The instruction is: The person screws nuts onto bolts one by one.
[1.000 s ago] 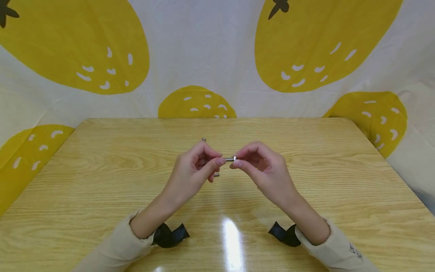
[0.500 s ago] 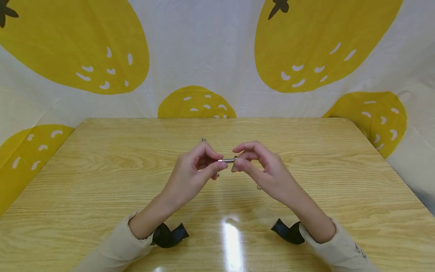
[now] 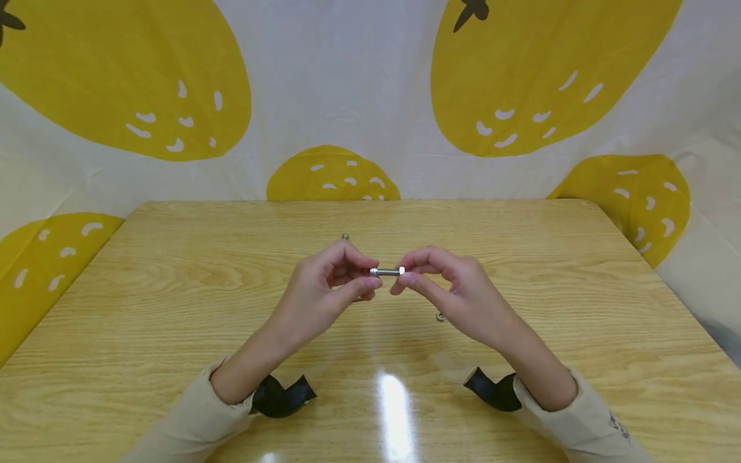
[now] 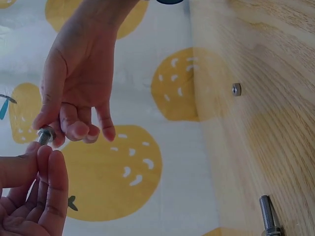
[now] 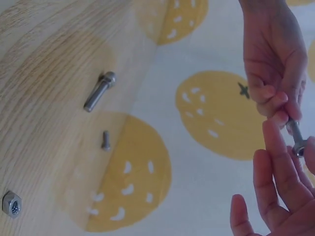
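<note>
A metal bolt is held level between the two hands above the table. My left hand pinches its left end between thumb and fingers. At the other end, my right hand pinches a nut sitting on the bolt. In the right wrist view the bolt slants between the fingers, with the nut at its lower end. The left wrist view shows the nut at the other hand's fingertips, while the shaft's far end is hidden by fingers.
A loose nut lies on the wooden table beside my right hand. In the right wrist view, a larger bolt and a small screw lie on the table. A patterned cloth hangs behind.
The right fingers have shifted about the bolt's end, and the nut there has turned its face. The loose nut below my right hand has come into view. The left hand keeps its pinch.
</note>
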`<state>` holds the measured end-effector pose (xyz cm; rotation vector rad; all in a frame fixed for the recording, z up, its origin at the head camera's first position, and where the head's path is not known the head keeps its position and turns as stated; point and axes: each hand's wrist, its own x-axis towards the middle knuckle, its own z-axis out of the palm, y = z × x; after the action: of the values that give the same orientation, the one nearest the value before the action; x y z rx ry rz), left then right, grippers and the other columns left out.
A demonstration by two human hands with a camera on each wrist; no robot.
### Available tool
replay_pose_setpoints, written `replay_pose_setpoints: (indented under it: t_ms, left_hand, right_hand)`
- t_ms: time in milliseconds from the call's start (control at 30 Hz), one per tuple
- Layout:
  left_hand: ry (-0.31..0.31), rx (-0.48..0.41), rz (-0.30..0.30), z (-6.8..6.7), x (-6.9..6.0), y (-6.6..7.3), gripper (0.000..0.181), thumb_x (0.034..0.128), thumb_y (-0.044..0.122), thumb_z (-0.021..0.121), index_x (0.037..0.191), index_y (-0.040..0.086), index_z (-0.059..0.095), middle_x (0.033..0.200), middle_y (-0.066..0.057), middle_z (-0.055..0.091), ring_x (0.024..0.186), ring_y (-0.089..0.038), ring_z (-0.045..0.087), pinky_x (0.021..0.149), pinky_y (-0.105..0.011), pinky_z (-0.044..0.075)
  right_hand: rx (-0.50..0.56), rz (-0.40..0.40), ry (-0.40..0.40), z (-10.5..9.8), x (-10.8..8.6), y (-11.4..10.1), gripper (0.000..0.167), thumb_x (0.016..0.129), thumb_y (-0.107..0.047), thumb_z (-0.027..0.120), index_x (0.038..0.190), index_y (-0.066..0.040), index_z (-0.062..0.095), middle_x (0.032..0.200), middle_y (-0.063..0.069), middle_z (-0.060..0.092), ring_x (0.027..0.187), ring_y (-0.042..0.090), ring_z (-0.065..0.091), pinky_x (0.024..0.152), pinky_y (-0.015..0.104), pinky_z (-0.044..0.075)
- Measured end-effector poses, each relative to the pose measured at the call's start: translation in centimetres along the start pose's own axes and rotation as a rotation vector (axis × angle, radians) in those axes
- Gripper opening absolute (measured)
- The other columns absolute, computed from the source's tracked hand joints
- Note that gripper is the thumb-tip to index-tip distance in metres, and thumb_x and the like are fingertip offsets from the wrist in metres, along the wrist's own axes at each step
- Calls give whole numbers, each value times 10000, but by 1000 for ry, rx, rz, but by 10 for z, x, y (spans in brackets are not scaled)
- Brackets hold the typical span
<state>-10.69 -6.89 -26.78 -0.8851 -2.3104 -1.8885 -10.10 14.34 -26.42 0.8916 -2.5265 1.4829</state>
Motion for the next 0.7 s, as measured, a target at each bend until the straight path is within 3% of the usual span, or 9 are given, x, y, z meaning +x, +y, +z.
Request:
replay_pose_setpoints:
  t_ms: [133, 233, 333, 400, 467, 567, 700]
  left_hand:
    - [-2, 13, 20, 1, 0, 2, 166, 814, -20, 671, 961, -18, 595, 845, -122, 648, 672, -123, 640, 626, -293, 565]
    - [-1, 26, 32, 2, 0, 2, 168, 813, -16, 674, 963, -11, 598, 849, -112, 651, 675, -125, 640, 622, -294, 563]
    - [9, 21, 20, 1, 0, 3, 162, 822, -14, 666, 967, -10, 592, 845, -124, 651, 670, -145, 641, 625, -305, 566]
    - [16, 19, 11, 0, 0, 3, 166, 826, -13, 662, 974, -11, 587, 842, -130, 648, 664, -169, 639, 625, -307, 568]
    - [22, 15, 1, 0, 0, 3, 175, 826, -14, 661, 982, -20, 582, 839, -132, 646, 658, -179, 635, 629, -308, 569]
    - [26, 20, -3, -1, 0, 3, 185, 827, -13, 661, 992, -30, 579, 835, -125, 645, 655, -184, 632, 624, -296, 568]
    - [28, 12, -9, -1, -1, 4, 182, 832, -14, 655, 994, -40, 576, 832, -130, 648, 660, -233, 632, 623, -310, 568]
  right_hand:
    - [10, 69, -26, 2, 1, 0, 208, 986, -184, 464, 886, -106, 630, 782, -31, 686, 464, 90, 428, 379, 238, 371]
    - [-3, 117, -21, 4, 1, -1, 316, 1010, -244, 402, 827, -125, 630, 756, -27, 675, 412, 100, 357, 368, 243, 366]
    - [-24, 113, -10, 3, 1, -2, 231, 995, -253, 448, 942, -131, 636, 820, -29, 672, 530, 95, 473, 418, 243, 409]
    - [-37, 66, 3, 2, 0, -2, 153, 954, -214, 539, 1057, -127, 609, 880, -32, 660, 676, 91, 547, 525, 245, 461]
    - [-50, -1, 23, 1, 0, -2, 241, 896, -143, 626, 1129, -116, 574, 926, -30, 643, 809, 87, 577, 665, 250, 482]
    - [-63, -82, 58, 1, 1, 0, 287, 843, -60, 673, 1109, -91, 570, 944, -28, 638, 890, 80, 585, 829, 258, 462]
    - [-80, -125, 76, 3, 1, 1, 219, 837, -24, 666, 1035, -75, 585, 940, -24, 656, 895, 78, 598, 859, 271, 479]
